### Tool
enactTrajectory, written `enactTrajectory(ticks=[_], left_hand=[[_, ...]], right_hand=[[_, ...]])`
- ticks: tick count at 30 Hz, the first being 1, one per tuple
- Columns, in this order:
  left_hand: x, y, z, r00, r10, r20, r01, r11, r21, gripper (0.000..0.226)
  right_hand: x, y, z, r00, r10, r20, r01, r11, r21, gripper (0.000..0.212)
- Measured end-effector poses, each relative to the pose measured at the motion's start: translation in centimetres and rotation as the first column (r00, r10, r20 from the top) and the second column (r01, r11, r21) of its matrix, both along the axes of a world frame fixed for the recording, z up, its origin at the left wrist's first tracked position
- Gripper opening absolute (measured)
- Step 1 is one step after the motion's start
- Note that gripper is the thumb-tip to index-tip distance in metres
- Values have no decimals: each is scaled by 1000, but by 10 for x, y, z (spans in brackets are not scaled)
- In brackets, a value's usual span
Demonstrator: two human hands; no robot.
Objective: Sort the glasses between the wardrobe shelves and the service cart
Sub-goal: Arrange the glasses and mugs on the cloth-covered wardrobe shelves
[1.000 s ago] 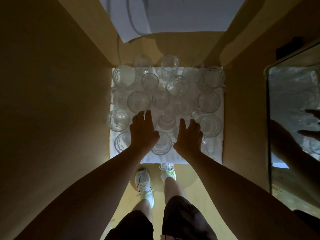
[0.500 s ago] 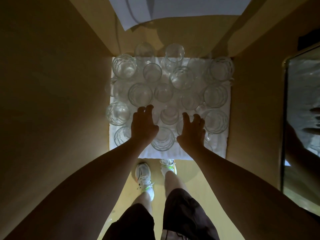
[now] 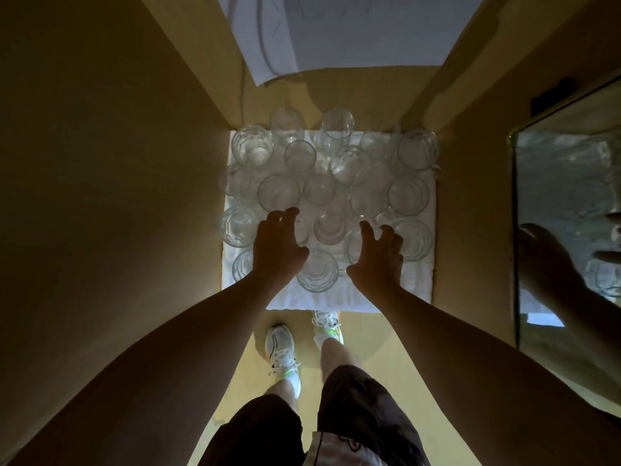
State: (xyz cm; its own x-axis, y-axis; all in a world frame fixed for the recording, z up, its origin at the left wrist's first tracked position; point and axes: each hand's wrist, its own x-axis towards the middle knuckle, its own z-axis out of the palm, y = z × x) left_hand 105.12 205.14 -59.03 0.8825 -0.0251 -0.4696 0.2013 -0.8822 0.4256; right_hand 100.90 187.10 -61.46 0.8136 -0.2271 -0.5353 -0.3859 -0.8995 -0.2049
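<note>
Reaching down over a white cloth [image 3: 416, 290] crowded with clear glasses [image 3: 279, 193], the person spreads both hands above the cloth's near edge. The left hand [image 3: 277, 250] has fingers loosely curled over a glass, its grip holding nothing I can see. The right hand [image 3: 379, 260] hovers likewise, fingers spread, not closed on anything. Between them stands a ribbed glass [image 3: 317, 275]. A mirror [image 3: 568, 210] leans at right.

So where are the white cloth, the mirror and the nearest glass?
white cloth [image 3: 416, 290]: head view, bare front right corner.
mirror [image 3: 564, 183]: head view, upper part of its face.
nearest glass [image 3: 317, 270]: head view, its open mouth, between the hands.
</note>
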Motion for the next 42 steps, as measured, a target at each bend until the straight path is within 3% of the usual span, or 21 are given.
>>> enactTrajectory(ticks=[10, 17, 22, 31, 42], left_hand=[[-2, 1, 46, 997, -5, 83, 5, 1000, -7, 78], [-7, 2, 98, 973, 31, 229, -27, 999, -22, 80], [-14, 7, 138, 963, 64, 261, -37, 994, -106, 88], [-46, 19, 218, 904, 82, 420, 2, 981, -195, 79], [-106, 30, 320, 815, 258, 519, -53, 925, -377, 82]], right_hand=[[8, -3, 52, 996, -35, 82, 35, 999, -2, 90], [7, 5, 102, 985, -50, 164, 53, 998, -16, 94], [1, 10, 151, 972, -68, 225, 70, 998, -4, 97], [-34, 26, 243, 938, -44, 344, 72, 995, -69, 100], [-96, 36, 350, 911, 37, 410, -21, 999, -42, 100]])
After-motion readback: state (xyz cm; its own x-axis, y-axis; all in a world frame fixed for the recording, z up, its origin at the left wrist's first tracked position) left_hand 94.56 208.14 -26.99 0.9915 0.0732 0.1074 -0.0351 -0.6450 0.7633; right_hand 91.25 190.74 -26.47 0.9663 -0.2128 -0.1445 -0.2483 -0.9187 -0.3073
